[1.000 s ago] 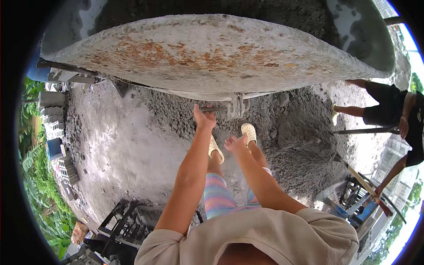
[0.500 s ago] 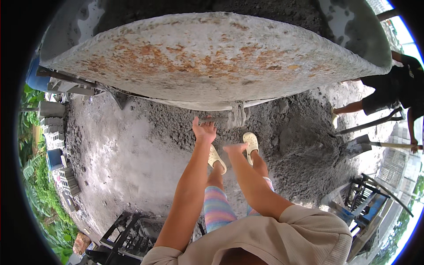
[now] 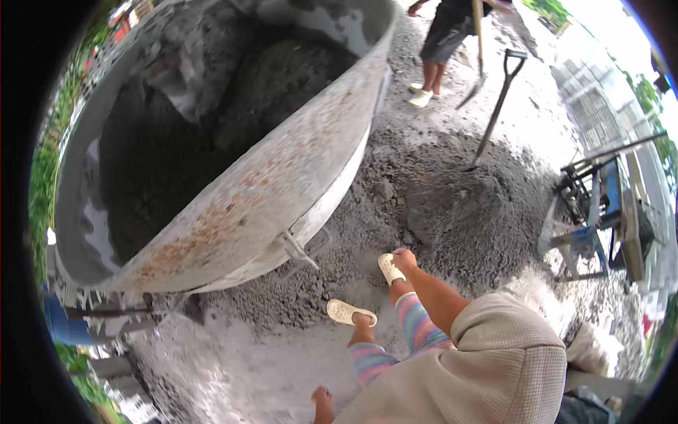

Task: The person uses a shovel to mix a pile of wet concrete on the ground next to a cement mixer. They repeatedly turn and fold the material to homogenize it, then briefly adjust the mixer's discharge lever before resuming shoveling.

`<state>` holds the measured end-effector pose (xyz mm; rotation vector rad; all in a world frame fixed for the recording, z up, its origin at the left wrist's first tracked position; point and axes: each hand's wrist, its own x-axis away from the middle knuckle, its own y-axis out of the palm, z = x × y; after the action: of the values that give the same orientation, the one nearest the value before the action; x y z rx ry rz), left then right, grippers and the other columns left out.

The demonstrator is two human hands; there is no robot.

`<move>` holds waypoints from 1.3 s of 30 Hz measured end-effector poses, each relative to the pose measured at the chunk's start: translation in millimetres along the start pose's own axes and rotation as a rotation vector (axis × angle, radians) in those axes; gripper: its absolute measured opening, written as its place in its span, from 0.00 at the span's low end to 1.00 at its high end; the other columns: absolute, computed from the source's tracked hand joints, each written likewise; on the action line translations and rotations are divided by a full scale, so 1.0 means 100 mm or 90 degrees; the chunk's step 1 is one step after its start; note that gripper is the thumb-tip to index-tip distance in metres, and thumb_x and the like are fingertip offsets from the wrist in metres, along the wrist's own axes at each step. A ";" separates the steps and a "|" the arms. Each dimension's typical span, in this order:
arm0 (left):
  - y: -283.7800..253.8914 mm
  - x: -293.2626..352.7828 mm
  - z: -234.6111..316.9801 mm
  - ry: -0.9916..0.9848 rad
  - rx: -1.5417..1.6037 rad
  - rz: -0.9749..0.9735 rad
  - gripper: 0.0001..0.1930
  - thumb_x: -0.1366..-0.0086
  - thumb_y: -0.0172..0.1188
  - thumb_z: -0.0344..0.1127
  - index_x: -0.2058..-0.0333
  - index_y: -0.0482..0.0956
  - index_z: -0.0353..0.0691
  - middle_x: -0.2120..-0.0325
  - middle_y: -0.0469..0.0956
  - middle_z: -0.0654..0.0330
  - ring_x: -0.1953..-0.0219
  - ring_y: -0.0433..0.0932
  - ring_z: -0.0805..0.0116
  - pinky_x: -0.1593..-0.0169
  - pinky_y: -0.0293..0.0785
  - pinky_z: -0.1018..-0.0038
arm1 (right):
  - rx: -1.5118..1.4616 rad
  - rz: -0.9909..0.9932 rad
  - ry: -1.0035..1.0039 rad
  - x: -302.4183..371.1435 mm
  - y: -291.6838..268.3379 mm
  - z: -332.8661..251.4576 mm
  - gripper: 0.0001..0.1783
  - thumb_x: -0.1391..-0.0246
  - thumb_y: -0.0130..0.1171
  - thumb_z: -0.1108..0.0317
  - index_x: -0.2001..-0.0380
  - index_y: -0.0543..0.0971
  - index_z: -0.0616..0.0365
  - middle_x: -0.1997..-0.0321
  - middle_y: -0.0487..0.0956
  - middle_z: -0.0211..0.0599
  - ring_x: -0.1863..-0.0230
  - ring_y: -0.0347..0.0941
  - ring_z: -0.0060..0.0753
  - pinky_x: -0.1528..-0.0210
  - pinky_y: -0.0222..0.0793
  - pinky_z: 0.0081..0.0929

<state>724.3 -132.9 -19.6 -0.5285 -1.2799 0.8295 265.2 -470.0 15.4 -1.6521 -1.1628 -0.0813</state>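
Observation:
A large grey metal mixing tub (image 3: 219, 244), its side rust-stained, holds a dark grey mix (image 3: 275, 78). On its near side a short metal handle (image 3: 300, 251) sticks out, with neither hand touching it. My left hand (image 3: 322, 399) hangs low near the bottom edge, over pale dusty ground; its fingers are foreshortened and blurred. Beside my cream clog, my right hand (image 3: 404, 260) hangs over the foot area, nearest to a heap of grey sandy mix (image 3: 487, 212). Nothing shows in that hand, and its fingers are mostly hidden.
Upright in the heap stands a shovel (image 3: 498, 106) with a D-shaped grip. Beyond it a person in dark shorts (image 3: 445, 35) holds another shovel (image 3: 479, 49). A blue metal frame machine (image 3: 600, 205) stands at the right, near stacked grey blocks (image 3: 593, 113). A blue drum (image 3: 63, 318) is at left.
My view has turned to the right, so the tub now lies to the left and the heap is nearer the middle. My left hand has come away from the tub's handle and dropped.

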 end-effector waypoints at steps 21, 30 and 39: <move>-2.35 0.32 5.39 0.063 1.314 -0.410 0.37 0.43 0.34 0.64 0.49 0.59 0.35 0.50 0.62 0.48 0.45 0.59 0.58 0.45 0.53 0.55 | -0.151 0.093 -0.677 2.06 -2.21 1.31 0.29 0.45 0.34 0.47 0.44 0.61 0.49 0.38 0.56 0.35 0.37 0.48 0.39 0.40 0.40 0.44; -1.63 1.67 7.26 0.794 0.490 0.090 0.31 0.36 0.34 0.54 0.43 0.53 0.37 0.42 0.52 0.51 0.39 0.47 0.62 0.39 0.38 0.65 | -1.072 0.038 0.188 2.00 -2.82 4.41 0.44 0.53 0.31 0.31 0.42 0.56 0.54 0.40 0.58 0.39 0.43 0.56 0.52 0.43 0.46 0.49; 0.12 1.04 7.22 0.942 -0.088 0.164 0.29 0.43 0.40 0.60 0.46 0.62 0.53 0.43 0.57 0.58 0.40 0.51 0.61 0.39 0.35 0.60 | -1.546 -0.104 -0.246 3.15 -3.68 4.34 0.34 0.46 0.31 0.41 0.48 0.62 0.57 0.46 0.65 0.43 0.45 0.60 0.46 0.47 0.58 0.42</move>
<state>29.6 -114.5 202.9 -1.1278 0.1093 0.3324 -35.8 49.9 263.3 -3.5577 -1.2840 -2.0157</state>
